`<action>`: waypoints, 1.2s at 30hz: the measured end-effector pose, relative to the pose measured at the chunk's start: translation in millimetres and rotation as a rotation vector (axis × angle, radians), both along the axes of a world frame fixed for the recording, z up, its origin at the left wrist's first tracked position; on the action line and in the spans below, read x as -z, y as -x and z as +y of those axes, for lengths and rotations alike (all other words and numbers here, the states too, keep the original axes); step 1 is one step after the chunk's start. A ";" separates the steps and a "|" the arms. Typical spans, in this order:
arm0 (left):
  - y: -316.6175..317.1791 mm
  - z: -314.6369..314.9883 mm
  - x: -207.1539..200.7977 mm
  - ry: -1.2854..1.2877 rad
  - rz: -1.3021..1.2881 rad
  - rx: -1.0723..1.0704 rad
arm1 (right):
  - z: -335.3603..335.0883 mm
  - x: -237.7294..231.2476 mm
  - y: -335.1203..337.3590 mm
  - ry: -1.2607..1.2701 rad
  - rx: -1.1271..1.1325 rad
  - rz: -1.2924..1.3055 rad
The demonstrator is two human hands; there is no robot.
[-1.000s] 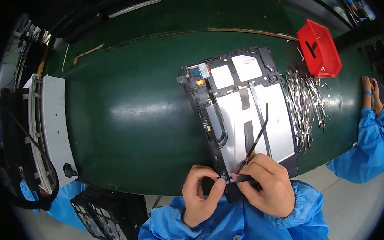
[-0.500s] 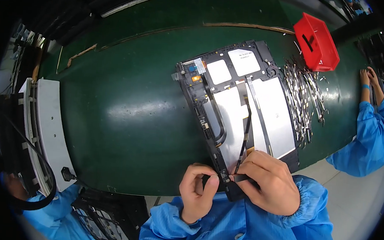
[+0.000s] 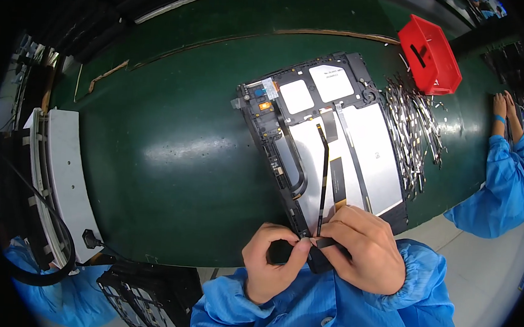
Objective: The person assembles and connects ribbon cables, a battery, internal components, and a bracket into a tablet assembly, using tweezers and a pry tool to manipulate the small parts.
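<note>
An opened tablet (image 3: 368, 146), its silver battery panels and black frame showing, lies at an angle in front of me. Over the panels runs a thin black flex cable (image 3: 324, 179) with its far end loose. My right hand (image 3: 367, 251) pinches the cable's near end at the tablet's lower left corner; a dark flat piece also shows between the fingers. Against that corner, my left hand (image 3: 271, 263) has thumb and index finger closed in a ring, tips meeting beside the right fingertips. Whatever sits between the left fingertips is too small to make out.
Right of the tablet lies a heap of thin flex strips (image 3: 410, 136), with a red bin (image 3: 430, 60) behind it. White panels (image 3: 68, 175) stand at the left edge near a black plug (image 3: 92, 238). A co-worker's hands (image 3: 502, 106) rest at the far right.
The flex cable's loose far end has swung left across the battery panel, and the cable is straighter. My left fingertips have come right and closed at the tablet's corner, meeting the right ones.
</note>
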State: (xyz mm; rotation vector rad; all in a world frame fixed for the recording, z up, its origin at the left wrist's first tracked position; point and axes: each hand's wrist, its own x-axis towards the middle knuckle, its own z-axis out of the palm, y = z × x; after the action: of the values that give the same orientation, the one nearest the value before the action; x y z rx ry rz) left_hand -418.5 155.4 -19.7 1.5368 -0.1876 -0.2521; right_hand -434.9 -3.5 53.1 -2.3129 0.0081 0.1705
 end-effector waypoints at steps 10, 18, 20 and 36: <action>-17.3 15.0 -10.6 -0.094 0.108 0.208 | -6.7 -1.2 -1.9 -0.062 -0.074 -0.012; 2.8 38.9 -0.6 0.044 0.271 0.305 | 0.5 1.8 3.3 -0.017 -0.044 -0.094; 11.7 40.3 -14.1 -0.011 0.344 0.229 | 2.8 5.8 5.5 0.055 0.011 -0.124; 28.8 42.5 -22.3 -0.162 0.346 0.195 | 2.9 27.7 17.8 -0.426 -0.047 -0.370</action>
State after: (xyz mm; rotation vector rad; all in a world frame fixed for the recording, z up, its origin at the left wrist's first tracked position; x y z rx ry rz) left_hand -447.4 197.9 2.6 1.6092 -0.0431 -0.6956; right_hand -452.8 -0.7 25.4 -1.8881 -0.2460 -0.2157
